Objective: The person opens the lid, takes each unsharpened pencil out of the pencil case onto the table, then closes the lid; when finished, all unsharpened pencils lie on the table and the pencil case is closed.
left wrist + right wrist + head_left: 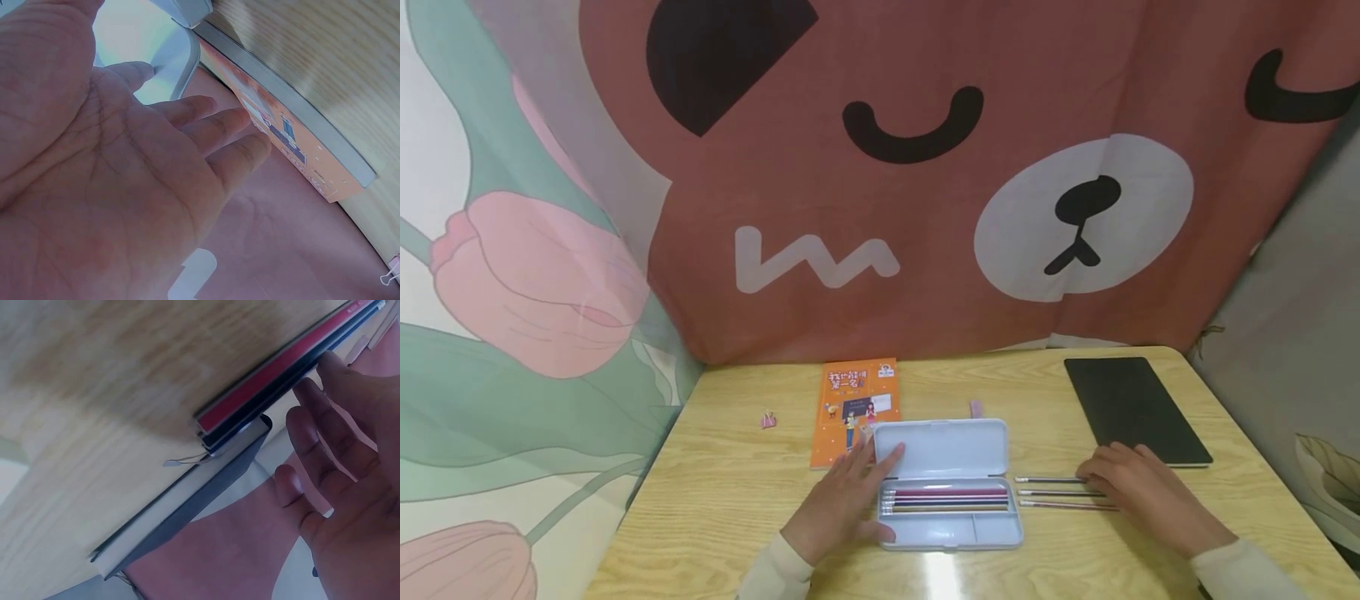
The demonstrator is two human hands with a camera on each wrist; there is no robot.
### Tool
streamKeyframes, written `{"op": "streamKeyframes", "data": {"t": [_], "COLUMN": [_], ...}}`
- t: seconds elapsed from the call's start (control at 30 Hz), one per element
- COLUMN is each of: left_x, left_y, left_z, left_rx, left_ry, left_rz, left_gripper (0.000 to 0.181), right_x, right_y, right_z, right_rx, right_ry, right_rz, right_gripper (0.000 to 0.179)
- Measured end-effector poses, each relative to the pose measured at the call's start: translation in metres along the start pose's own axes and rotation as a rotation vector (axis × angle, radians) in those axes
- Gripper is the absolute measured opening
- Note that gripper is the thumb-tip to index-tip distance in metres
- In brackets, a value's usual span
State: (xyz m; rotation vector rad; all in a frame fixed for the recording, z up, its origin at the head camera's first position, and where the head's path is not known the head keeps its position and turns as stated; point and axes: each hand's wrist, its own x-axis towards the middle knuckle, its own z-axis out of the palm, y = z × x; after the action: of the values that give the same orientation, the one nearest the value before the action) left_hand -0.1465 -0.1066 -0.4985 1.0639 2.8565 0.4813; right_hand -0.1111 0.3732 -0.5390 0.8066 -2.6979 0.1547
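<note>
An opened white pencil case (940, 450) lies on the table with its lid tipped back, and several pencils (947, 500) lie side by side in its tray. My left hand (846, 500) is at the left side of the case, fingers spread by the lid and thumb at the tray's edge. In the left wrist view the palm of that hand (125, 169) faces the camera, its fingers extended. To the right of the case lie three loose pencils (1033, 492), red and dark in the right wrist view. Over their right ends is my right hand (1150, 496), its fingertips (328, 362) right at a dark pencil.
Behind the case lies an orange book (835, 433), partly covered by the lid and left hand. A pink binder clip (768, 419) is at the left. A black notebook (1138, 408) lies at the back right. A small purple thing (976, 408) shows behind the lid.
</note>
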Motion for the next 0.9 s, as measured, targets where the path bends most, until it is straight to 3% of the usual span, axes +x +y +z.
{"op": "streamKeyframes", "data": {"t": [0.1,0.27,0.47,0.63,0.9], "left_x": [0.000,-0.001,-0.001,-0.002,-0.003], "left_y": [0.000,0.000,0.000,0.000,0.000], "left_z": [0.000,-0.001,-0.002,-0.002,-0.001], "left_rx": [0.003,-0.001,0.009,0.007,0.006], "left_ry": [0.004,-0.006,0.001,-0.002,-0.016], "left_rz": [0.003,-0.005,0.005,0.002,-0.017], "left_gripper": [0.118,0.119,0.118,0.118,0.118], "right_x": [0.008,0.023,0.050,0.075,0.098], "right_y": [-0.007,-0.023,-0.052,-0.076,-0.113], "right_z": [-0.005,-0.007,-0.008,0.000,0.011], "right_rx": [-0.065,0.002,0.014,0.091,0.219], "right_ry": [-0.007,0.071,0.095,0.134,0.045], "right_rz": [0.059,0.074,-0.019,-0.109,-0.132], "right_gripper": [0.040,0.027,0.024,0.020,0.010]}}
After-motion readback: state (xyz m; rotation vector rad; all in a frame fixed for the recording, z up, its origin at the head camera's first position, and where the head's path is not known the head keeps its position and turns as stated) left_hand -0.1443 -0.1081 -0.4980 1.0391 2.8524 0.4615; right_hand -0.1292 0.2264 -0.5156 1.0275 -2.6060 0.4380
